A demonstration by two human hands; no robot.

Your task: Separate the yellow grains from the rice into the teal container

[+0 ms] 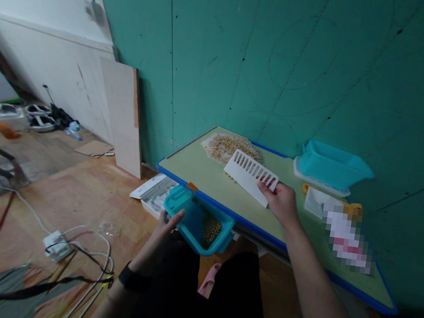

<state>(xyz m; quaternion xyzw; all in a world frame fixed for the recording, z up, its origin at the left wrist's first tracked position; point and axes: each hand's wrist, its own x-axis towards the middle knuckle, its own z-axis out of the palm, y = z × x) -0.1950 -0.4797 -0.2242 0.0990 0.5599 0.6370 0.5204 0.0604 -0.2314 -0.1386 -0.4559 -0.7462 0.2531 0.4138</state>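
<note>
My right hand grips a white slotted scraper by its near corner, flat on the green desk. Just beyond the scraper lies a heap of yellow beans at the desk's far left. My left hand holds a turquoise plastic bin below the desk's blue front edge. Some beans rest inside that bin. A black band circles my left wrist.
A second turquoise bin sits on a white lid at the back right. White cloth and a blurred packet lie on the right. On the floor are a white box, cables with a power strip, and a leaning board.
</note>
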